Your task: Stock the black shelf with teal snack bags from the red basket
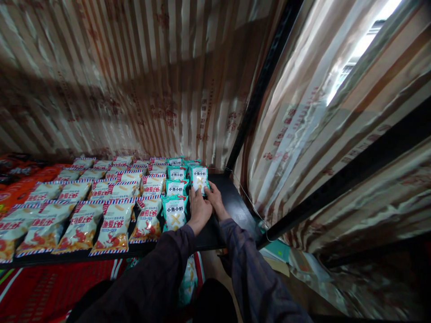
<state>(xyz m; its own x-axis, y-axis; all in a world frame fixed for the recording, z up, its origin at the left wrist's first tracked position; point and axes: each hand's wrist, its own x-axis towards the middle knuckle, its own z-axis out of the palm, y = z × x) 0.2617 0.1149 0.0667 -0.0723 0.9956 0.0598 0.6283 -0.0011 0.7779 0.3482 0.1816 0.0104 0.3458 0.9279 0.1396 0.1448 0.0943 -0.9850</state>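
Note:
A small teal and white snack packet (200, 176) stands on the black shelf (240, 211), with both hands at its lower part. My left hand (199, 207) is at the packet's lower front, fingers closed against it. My right hand (215, 198) grips its lower right side. Just left of my hands runs a column of like teal packets (175, 213), one behind another. Further left stand several rows of larger white and orange snack bags (113, 224) with striped edges.
Orange bags (15, 190) lie at the far left. A black upright post (257, 89) rises behind the shelf corner, and another slanted post (336, 184) is on the right. Striped plastic sheeting (134, 80) hangs behind. Red packaging (60, 287) lies below the shelf.

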